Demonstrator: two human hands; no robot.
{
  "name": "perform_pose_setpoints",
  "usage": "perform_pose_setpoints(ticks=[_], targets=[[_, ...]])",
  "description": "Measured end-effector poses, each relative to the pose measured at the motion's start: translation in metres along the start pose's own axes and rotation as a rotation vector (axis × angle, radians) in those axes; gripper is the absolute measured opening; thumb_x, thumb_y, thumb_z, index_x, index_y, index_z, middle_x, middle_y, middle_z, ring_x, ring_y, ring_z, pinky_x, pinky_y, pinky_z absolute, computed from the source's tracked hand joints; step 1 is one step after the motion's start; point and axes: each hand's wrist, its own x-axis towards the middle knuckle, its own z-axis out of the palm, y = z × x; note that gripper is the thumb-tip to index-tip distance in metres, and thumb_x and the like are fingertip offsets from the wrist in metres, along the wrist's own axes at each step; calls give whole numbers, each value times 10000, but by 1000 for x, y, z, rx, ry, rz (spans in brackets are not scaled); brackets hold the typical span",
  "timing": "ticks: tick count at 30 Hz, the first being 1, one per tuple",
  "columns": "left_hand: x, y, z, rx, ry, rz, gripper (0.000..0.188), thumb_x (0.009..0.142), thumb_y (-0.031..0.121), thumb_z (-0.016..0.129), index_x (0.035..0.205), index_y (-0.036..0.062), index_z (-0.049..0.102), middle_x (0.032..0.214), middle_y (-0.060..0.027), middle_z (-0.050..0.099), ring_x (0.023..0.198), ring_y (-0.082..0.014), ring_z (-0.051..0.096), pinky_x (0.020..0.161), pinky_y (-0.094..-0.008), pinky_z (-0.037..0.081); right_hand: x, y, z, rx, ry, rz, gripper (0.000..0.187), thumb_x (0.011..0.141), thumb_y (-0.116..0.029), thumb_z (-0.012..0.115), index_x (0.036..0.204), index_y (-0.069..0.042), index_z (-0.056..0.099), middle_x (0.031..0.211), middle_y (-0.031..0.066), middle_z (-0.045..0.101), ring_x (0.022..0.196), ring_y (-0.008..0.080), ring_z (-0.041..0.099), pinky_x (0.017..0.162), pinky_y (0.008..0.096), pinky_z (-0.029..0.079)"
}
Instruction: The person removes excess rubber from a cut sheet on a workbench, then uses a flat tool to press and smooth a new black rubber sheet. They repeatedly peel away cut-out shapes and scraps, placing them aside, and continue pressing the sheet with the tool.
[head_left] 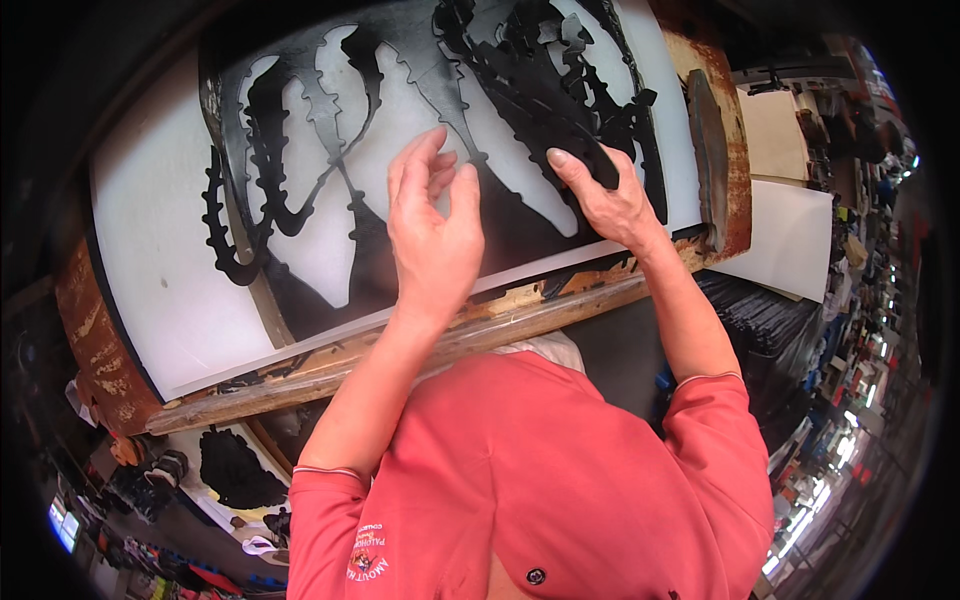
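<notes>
A black, leather-like sheet point(375, 262) with long tapered cut-outs lies on a white board point(150, 250). My left hand point(430, 225) hovers over its middle, fingers bent and thumb apart, with nothing in it. My right hand point(610, 200) grips a bunch of black notched scrap strips point(545, 100) at the right, thumb on top and the other fingers partly hidden behind. A looped notched strip point(268, 170) curls up at the left of the sheet and hangs past its left edge.
A worn wooden rail point(400, 360) runs along the board's near edge, close to my body. Rusty brown side pieces point(95, 320) flank the board. White sheets point(775, 235) and a pile of black strips point(755, 320) are at the right. A black piece point(238, 470) lies at lower left.
</notes>
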Motion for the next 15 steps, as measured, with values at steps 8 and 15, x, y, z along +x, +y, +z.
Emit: perform_pose_setpoints(ticks=[8,15], targets=[[17,15,33,-22,-265,-174,716,967,282,825,1456,-165,552,1272,-222,746,1113,-230,730,971,-340,584,10,13,-1,351,-48,-4,280,1095,-256,653,1120,8,745,918,14,719,836,123,622,778,310,524],[27,-5,35,-152,-299,-91,377,955,104,785,1233,-130,684,975,-139,787,876,-161,765,787,-287,602,14,11,-4,425,-146,19,288,1092,-274,668,1120,-7,774,858,-5,693,805,102,618,759,277,507]])
